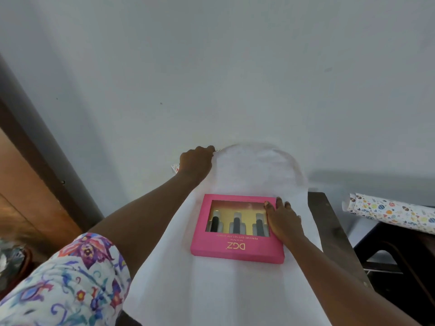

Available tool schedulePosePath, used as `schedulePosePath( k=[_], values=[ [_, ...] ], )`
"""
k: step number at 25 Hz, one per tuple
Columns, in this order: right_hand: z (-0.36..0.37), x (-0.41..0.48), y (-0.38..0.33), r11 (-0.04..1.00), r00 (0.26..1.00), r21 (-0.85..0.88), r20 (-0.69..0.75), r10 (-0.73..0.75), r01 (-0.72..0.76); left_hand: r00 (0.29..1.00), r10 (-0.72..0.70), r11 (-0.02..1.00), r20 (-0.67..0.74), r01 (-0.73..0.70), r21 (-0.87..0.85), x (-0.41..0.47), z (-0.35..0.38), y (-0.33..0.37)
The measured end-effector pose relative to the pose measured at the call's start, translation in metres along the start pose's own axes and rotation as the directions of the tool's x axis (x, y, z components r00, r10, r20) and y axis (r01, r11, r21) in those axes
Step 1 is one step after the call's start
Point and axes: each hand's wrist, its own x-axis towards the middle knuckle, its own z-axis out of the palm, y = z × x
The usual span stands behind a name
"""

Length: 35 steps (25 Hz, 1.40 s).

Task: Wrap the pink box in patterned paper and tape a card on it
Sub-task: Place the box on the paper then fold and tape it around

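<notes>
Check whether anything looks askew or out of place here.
Nothing damaged or spilled. The pink box lies window-up on the paper, right hand flat on it; the paper's far end curls up because the left hand grips it.

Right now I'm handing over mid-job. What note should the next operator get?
Left hand grips the far edge of the paper, which is lifted and curling.
Right hand rests flat on the box.
The box lies window up on the paper's white side, on the table. A patterned roll lies off to the right.
Done: box set on paper.
Left: fold, tape, add card. No tape or card is in view.
</notes>
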Motion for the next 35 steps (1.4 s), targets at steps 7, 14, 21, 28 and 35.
schedulePosePath(
  k=[7, 14, 21, 28, 35],
  values=[
    [-0.024, -0.070, 0.002, 0.895, 0.484, -0.404, -0.755, -0.442, 0.188, 0.909, 0.392, 0.914, -0.144, -0.403, -0.054, -0.104, 0.001, -0.023],
    [0.004, -0.090, 0.006, 0.675, 0.677, -0.662, -0.336, -0.655, 0.325, 0.904, 0.428, 0.892, -0.012, -0.424, -0.157, -0.180, 0.049, -0.032],
    [0.013, -0.088, 0.015, 0.685, 0.659, -0.498, -0.264, -0.705, 0.533, 0.870, 0.439, 0.896, 0.226, -0.442, -0.039, -0.183, 0.033, -0.032],
    [-0.006, -0.077, 0.021, 0.864, 0.905, -0.332, -0.063, -0.422, 0.379, 0.838, 0.433, 0.897, 0.333, -0.435, -0.071, -0.171, 0.026, -0.010],
    [-0.012, -0.082, 0.008, 0.732, 0.835, -0.409, 0.192, -0.515, 0.545, 0.860, 0.433, 0.897, 0.270, -0.440, -0.038, -0.173, 0.031, -0.006]
  ],
)
